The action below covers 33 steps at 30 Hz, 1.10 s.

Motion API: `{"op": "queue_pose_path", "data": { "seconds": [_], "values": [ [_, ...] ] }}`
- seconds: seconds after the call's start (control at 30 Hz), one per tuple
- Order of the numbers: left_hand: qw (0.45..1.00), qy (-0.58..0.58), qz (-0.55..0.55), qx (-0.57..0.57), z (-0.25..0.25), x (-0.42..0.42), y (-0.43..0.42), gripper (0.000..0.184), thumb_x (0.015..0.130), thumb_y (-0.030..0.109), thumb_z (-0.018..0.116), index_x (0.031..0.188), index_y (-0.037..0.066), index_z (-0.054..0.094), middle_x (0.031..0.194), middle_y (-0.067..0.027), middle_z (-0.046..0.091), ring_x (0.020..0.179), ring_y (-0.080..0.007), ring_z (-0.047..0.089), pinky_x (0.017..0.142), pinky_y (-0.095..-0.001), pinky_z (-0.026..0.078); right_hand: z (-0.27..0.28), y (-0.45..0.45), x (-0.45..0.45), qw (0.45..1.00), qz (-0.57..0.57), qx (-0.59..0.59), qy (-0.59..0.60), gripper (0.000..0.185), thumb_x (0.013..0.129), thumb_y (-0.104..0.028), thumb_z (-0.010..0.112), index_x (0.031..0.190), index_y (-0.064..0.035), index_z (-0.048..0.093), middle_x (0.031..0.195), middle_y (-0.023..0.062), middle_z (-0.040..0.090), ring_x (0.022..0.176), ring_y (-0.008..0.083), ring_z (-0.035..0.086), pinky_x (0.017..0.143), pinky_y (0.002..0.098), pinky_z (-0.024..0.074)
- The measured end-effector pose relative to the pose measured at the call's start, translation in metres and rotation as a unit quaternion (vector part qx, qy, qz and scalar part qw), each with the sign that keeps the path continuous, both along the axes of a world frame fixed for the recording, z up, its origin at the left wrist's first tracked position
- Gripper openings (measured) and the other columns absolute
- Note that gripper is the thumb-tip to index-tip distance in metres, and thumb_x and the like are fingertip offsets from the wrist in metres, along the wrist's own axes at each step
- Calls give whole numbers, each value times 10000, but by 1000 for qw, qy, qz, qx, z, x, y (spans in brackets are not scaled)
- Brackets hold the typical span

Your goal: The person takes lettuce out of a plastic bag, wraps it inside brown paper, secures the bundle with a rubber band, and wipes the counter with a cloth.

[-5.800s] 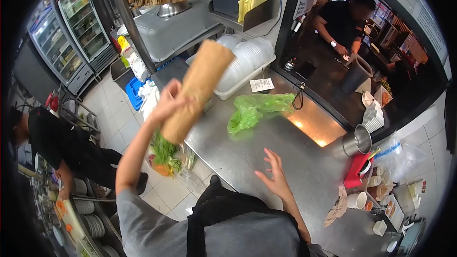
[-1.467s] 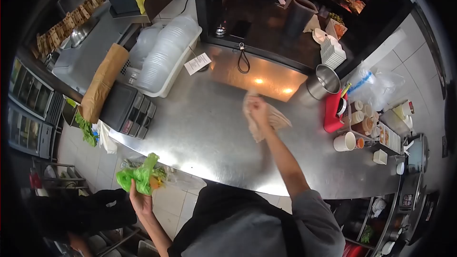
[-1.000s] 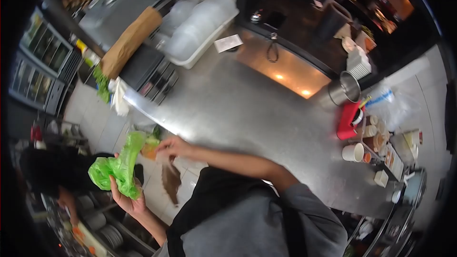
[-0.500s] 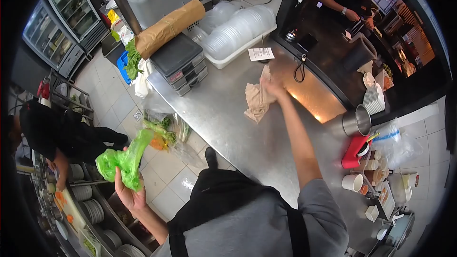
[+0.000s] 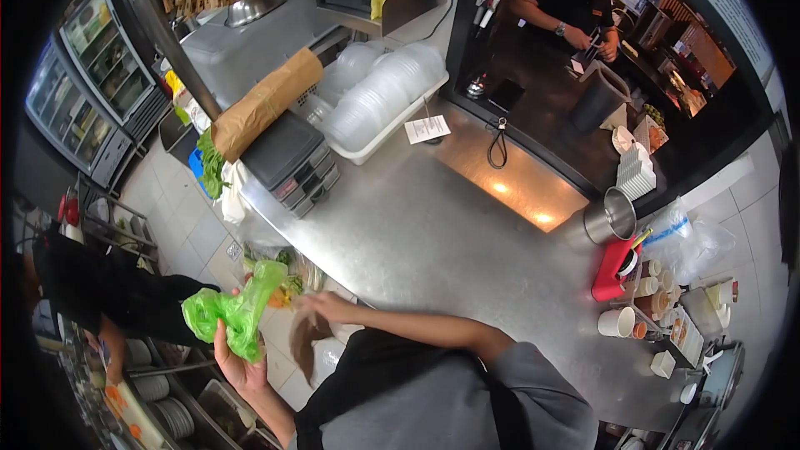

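A crumpled green plastic bag (image 5: 237, 317) is in my left hand (image 5: 240, 367), held up at the lower left with the fingers wrapped round its lower part. My right hand (image 5: 329, 307) is just right of it, beyond the near edge of the steel counter (image 5: 433, 242). From its fingers hangs a brownish cloth (image 5: 308, 343), blurred by motion. Below the two hands, clear bags of vegetables (image 5: 292, 287) show near the floor, partly hidden by the green bag and my right hand.
Stacked clear plastic lids or bowls (image 5: 379, 96) fill a white tray at the counter's back, beside a dark drawer box (image 5: 292, 162) under a brown paper roll (image 5: 262, 108). Right stand a steel pot (image 5: 612, 215) and sauce tubs (image 5: 654, 287). Co-workers stand left (image 5: 75, 283) and beyond the hatch (image 5: 567, 0).
My right hand has lifted the cloth off the counter and swung it left and toward me, past the counter edge. The green bag remains in my left hand. The view has shifted slightly.
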<state>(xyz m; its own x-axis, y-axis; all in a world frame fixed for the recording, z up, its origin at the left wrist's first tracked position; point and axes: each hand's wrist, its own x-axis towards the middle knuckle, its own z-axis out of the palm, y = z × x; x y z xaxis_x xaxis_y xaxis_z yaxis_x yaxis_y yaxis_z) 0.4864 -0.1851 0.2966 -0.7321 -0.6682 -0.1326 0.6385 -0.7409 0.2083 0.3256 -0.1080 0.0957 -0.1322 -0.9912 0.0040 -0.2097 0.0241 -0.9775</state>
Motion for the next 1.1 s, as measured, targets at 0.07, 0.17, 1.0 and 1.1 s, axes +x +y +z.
{"op": "queue_pose_path", "data": {
  "seconds": [0.07, 0.17, 1.0, 1.1],
  "values": [
    [999, 25, -30, 11, -12, 3, -8, 435, 946, 98, 413, 1362, 33, 305, 1387, -233, 335, 1265, -361, 382, 968, -479, 455, 52, 51, -46, 973, -42, 77, -215, 413, 975, -380, 395, 1162, -71, 596, 1029, 65, 639, 932, 141, 558, 811, 316, 480],
    [998, 8, -57, 5, -14, 1, -10, 449, 943, 109, 426, 1364, 23, 297, 1363, -217, 372, 1211, -332, 440, 924, -442, 490, 72, 130, -144, 974, -140, 13, -179, 381, 933, -340, 497, 1159, -51, 598, 1134, 65, 609, 1061, 171, 527, 958, 332, 389],
    [747, -257, -314, -527, -147, -505, 18, 447, 768, 56, 565, 1209, 1, 507, 1048, -93, 595, 956, -191, 577, 836, -306, 453, -37, 365, -251, 520, -749, 192, 363, 503, 816, -93, 488, 1315, -54, 437, 1404, 253, 316, 1307, 381, 301, 1069, 461, 243],
    [746, -251, -370, -494, -169, -555, 12, 432, 761, 55, 570, 1187, 0, 529, 1004, -94, 611, 923, -202, 592, 825, -311, 460, -35, 388, -301, 464, -724, 307, 407, 510, 791, -46, 511, 1298, -49, 448, 1373, 261, 353, 1277, 382, 344, 1051, 449, 272]
  ]
}}
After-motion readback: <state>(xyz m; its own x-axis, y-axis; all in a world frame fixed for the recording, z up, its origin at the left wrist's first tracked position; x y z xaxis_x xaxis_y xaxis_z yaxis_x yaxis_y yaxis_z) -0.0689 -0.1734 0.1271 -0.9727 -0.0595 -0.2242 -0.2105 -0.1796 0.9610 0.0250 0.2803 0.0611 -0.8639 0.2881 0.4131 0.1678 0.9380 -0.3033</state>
